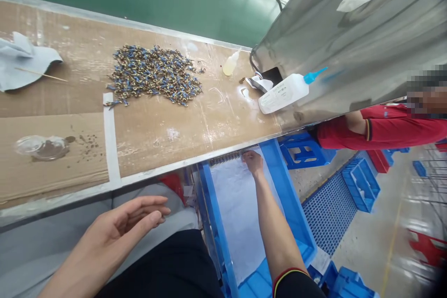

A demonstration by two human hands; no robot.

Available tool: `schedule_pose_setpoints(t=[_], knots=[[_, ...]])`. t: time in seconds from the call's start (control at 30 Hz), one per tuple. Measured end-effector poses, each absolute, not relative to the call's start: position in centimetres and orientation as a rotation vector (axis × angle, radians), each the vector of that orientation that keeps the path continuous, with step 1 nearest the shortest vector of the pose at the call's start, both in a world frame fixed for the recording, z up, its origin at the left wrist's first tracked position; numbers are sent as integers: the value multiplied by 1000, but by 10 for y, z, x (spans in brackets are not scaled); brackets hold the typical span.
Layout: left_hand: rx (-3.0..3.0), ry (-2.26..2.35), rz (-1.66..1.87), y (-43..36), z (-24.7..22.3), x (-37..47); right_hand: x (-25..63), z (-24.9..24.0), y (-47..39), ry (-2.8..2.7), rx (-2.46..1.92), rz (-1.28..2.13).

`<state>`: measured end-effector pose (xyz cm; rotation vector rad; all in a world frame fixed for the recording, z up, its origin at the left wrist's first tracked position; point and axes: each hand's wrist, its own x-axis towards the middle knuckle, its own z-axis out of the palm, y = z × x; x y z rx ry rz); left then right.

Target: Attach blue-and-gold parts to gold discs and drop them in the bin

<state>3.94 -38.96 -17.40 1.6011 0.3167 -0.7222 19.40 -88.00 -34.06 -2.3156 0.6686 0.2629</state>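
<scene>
My left hand (131,223) is held over my lap, below the table edge, fingers stretched out and slightly curved, with nothing in it. Off to the right, my right hand (253,163) reaches into a blue plastic crate (291,200) lined with a white sheet (239,214). Its fingers are pinched together at the crate's far end, beside a row of small dark metal parts (225,157); whatever sits between the fingertips is too small to make out. A large pile of small brass-and-blue hardware pieces (153,74) lies on the cardboard-covered table (167,125).
A small dropper bottle (231,63) and a white bottle with a blue nozzle (284,93) are on the table. At left lie a clear dish of dark paste (49,148), a white cloth (24,60) and a thin stick (42,74). A person in red (380,128) is at right.
</scene>
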Motion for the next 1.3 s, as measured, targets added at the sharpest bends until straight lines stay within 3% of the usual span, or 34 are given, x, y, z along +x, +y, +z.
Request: schedule_pose_setpoints(t=[0.4,0.7,0.77,0.9,1.07,1.3], knots=[[1567,421,-610,-399,-161,31,192,-332,-870,623,-2387,189],[1558,371,-600,-381,-157,34,157,-214,-781,492,-2105,-666],[1551,372,-581,-383,-151,35,167,-180,-737,297,-2086,-628],[1587,329,-535,-381,-138,32,223,-135,-644,-331,-2171,-206],[1624,418,-420,-351,-136,11,278,-129,-584,-554,-2434,-148],[1568,651,-330,-296,-169,-47,256,-124,-588,-572,-2522,-5]])
